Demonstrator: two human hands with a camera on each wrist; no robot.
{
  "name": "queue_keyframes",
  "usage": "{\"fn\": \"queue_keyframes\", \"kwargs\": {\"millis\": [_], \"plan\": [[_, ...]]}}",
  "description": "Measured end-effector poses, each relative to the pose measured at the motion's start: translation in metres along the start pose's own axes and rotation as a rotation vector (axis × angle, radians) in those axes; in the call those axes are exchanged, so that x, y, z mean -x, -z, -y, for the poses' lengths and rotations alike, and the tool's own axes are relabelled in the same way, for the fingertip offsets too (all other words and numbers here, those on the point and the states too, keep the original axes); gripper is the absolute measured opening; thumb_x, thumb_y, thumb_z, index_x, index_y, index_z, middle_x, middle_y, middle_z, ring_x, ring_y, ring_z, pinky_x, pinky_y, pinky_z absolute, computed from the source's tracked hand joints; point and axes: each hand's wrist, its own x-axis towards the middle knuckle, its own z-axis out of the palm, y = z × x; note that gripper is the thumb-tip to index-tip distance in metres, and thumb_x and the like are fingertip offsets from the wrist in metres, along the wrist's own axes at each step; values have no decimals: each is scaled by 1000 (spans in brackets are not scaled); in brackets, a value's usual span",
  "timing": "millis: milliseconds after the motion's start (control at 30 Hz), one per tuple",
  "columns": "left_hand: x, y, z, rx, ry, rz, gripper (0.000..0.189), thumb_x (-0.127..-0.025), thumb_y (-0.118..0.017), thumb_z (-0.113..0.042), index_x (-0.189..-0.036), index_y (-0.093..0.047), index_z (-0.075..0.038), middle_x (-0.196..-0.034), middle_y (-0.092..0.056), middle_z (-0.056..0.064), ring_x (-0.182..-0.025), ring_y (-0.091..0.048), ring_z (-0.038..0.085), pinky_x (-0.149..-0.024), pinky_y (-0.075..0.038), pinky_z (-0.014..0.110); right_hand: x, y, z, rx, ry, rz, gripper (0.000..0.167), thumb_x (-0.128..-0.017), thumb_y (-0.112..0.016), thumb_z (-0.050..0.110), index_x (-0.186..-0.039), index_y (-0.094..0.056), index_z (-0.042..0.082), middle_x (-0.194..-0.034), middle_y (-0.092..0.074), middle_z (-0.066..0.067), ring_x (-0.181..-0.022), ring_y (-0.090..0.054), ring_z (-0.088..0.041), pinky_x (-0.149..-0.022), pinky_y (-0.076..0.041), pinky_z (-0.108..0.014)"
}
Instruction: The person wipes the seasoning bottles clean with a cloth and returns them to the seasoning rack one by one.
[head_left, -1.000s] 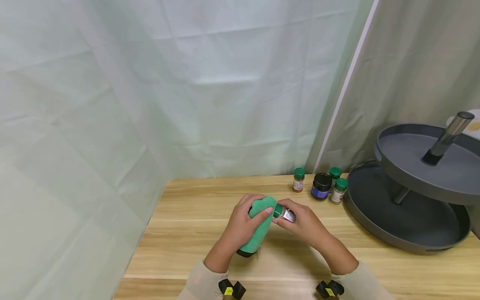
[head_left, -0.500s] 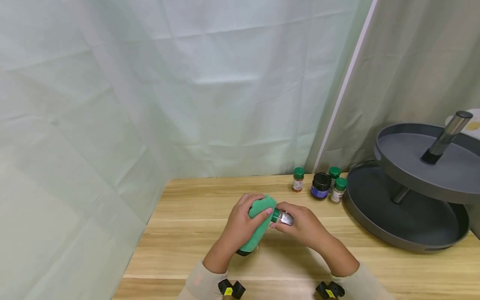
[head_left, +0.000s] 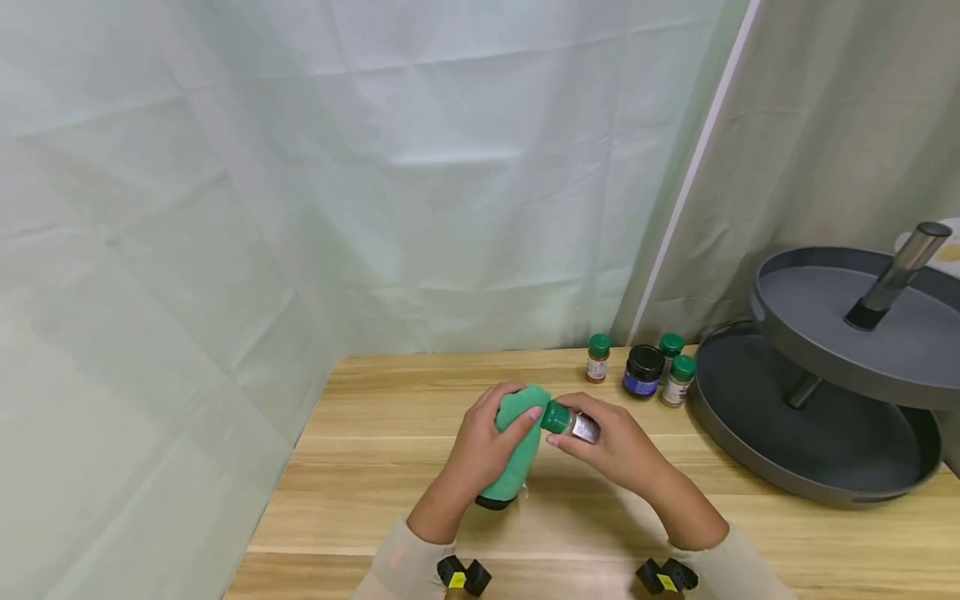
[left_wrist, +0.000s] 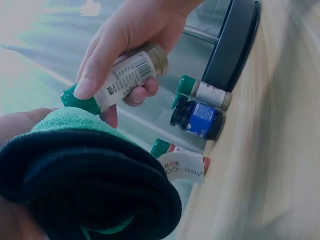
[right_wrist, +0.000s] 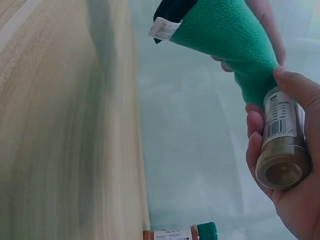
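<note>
My left hand (head_left: pixel 477 437) grips a rolled green cloth (head_left: pixel 517 467) with a dark edge and a small white tag (right_wrist: pixel 165 29). In my right hand (head_left: pixel 618 437) is a spice jar (left_wrist: pixel 131 75) with a green cap and a barcode label, tilted so that its cap points at the cloth. The cap end touches or nearly touches the cloth's upper part. Brown contents show through the jar's glass base (right_wrist: pixel 283 167) in the right wrist view. Both hands are above the wooden table (head_left: pixel 375 492). The left palm is hidden behind the cloth.
At the table's back stand a green-capped jar (head_left: pixel 597 358), a black-lidded jar with a blue label (head_left: pixel 642 372) and two more green-capped jars, the nearer one (head_left: pixel 678 382) in front. A dark two-tier round tray (head_left: pixel 817 467) stands at right. Pale curtains hang behind.
The spice jar has shifted slightly against the cloth, and more of its green cap now shows. The right hand has moved a little to the right. The left hand keeps its hold.
</note>
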Motion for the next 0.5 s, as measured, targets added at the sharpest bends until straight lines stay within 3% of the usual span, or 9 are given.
{"fn": "queue_keyframes", "kwargs": {"millis": [233,500], "plan": [[2,-7,-3,140,46,-14,41,-98,-61,-51,-134,-54,-32,-119,-63,-1,-95,-64,17,-78,-56,34,1,-4,-1,-114,-57,-17,34,-98,-68,27,-130,-58,19,-95,-66,-1,-74,-60,-8,-62,-53,-25],[9,-29,-9,328,71,-97,40,-103,-56,-42,-138,-45,-26,-119,-63,6,-95,-65,19,-79,-57,32,4,-17,-2,-291,-72,-29,28,-106,-54,18,-133,-49,13,-87,-58,-10,-67,-58,-18,-55,-53,-30]]}}
